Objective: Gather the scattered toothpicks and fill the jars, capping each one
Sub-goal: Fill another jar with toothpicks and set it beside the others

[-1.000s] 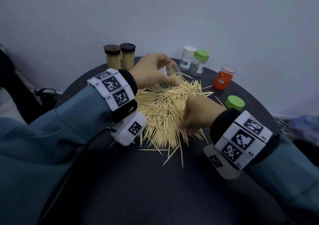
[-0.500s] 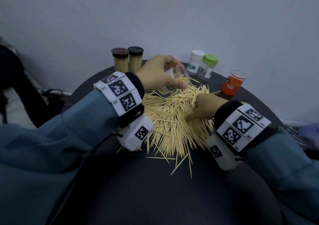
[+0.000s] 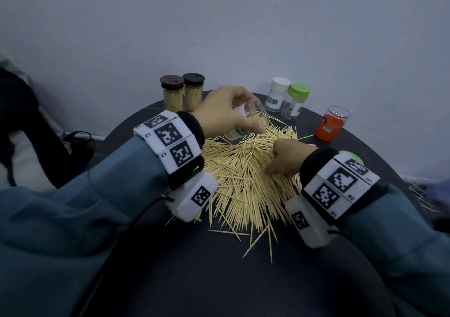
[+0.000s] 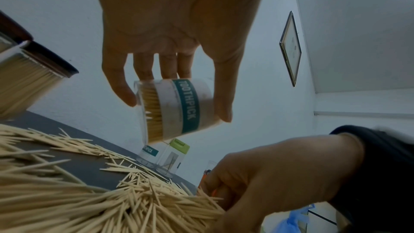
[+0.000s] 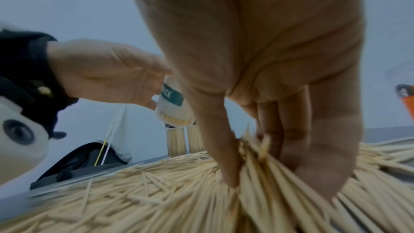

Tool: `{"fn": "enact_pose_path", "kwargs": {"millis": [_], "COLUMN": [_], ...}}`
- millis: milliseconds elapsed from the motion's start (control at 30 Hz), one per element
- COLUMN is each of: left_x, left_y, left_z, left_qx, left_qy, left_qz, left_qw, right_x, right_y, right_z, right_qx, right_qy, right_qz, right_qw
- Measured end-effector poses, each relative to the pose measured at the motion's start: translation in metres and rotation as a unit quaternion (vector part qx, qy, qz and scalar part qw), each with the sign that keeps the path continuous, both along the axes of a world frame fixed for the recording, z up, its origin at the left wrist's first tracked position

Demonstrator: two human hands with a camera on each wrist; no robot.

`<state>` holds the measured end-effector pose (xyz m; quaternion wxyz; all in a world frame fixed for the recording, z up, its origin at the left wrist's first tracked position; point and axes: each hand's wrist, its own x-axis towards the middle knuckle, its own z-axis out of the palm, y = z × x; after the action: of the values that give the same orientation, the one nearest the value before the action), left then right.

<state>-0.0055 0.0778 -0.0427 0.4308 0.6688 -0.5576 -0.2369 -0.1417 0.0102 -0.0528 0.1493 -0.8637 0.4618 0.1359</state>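
A big pile of toothpicks (image 3: 243,178) lies spread over the middle of the dark round table (image 3: 219,273). My left hand (image 3: 246,112) holds a clear jar (image 3: 239,131) with a teal TOOTHPICK label (image 4: 186,105) tilted above the pile's far edge, mouth to the right. The jar is partly filled with toothpicks. My right hand (image 3: 280,168) is down in the pile's right side. In the right wrist view its thumb and fingers (image 5: 268,127) pinch a bunch of toothpicks (image 5: 264,171).
Two full jars with a brown cap (image 3: 171,92) and a black cap (image 3: 193,91) stand at the back left. A white-capped jar (image 3: 277,95), a green-capped jar (image 3: 295,101) and an open orange jar (image 3: 332,124) stand back right. A green lid (image 3: 351,156) lies behind my right wrist.
My right hand has shifted a little farther into the pile, toward the jar, and closed on a bunch of toothpicks. The left hand keeps the jar tilted in about the same place.
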Motion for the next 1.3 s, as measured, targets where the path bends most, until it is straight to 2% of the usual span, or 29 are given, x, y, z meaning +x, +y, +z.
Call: {"fn": "enact_pose_path", "kwargs": {"millis": [467, 633, 700, 833, 1000, 1133, 1300], "left_x": [0.001, 0.002, 0.003, 0.005, 0.005, 0.006, 0.004], "left_y": [-0.002, -0.003, -0.004, -0.004, -0.004, -0.005, -0.004], "left_z": [-0.003, -0.005, -0.006, -0.006, -0.008, -0.008, -0.01], "left_qx": [0.001, 0.004, 0.006, 0.004, -0.006, -0.012, 0.005], "left_qy": [-0.017, -0.017, -0.015, -0.011, -0.002, 0.003, 0.021], "left_qz": [0.005, 0.007, 0.01, 0.009, 0.011, 0.016, 0.0], "left_qw": [1.0, 1.0, 1.0, 1.0, 1.0, 1.0, 1.0], "right_x": [-0.003, -0.005, -0.008, -0.011, -0.012, -0.013, -0.007], "right_y": [-0.014, -0.021, -0.023, -0.028, -0.038, -0.039, -0.039], "right_z": [0.001, -0.002, -0.004, -0.005, -0.005, -0.001, 0.013], "right_qx": [0.074, 0.189, 0.263, 0.345, 0.437, 0.444, 0.405], "right_qy": [-0.026, -0.106, -0.169, -0.292, -0.353, -0.412, -0.593], "right_qz": [-0.048, -0.051, -0.086, -0.118, -0.128, -0.127, -0.125], "right_qw": [0.996, 0.975, 0.946, 0.884, 0.817, 0.785, 0.685]}}
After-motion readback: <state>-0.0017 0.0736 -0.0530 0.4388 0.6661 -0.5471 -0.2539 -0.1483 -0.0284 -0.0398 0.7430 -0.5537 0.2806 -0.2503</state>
